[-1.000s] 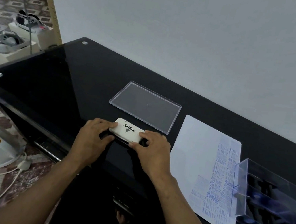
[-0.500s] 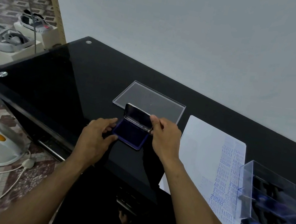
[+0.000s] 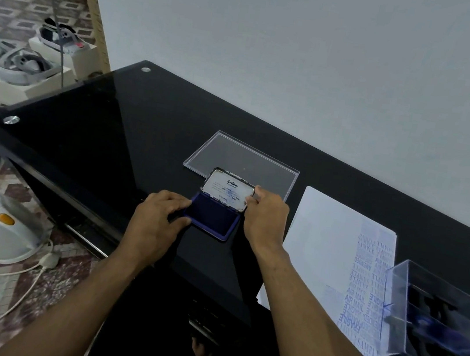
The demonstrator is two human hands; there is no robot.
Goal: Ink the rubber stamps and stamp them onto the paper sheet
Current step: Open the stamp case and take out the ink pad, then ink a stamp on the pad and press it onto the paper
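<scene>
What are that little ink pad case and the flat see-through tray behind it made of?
The ink pad case looks like thin metal: its lid has a shiny, worn silvery rim. The see-through tray seems to be clear hard plastic, since the dark table shows through.

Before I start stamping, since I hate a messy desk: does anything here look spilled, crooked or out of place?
Nothing spilled. The ink pad is open, lid tilted up. The paper lies askew, its near corner hanging past the desk edge, and its stamped rows overlap unevenly.
</scene>
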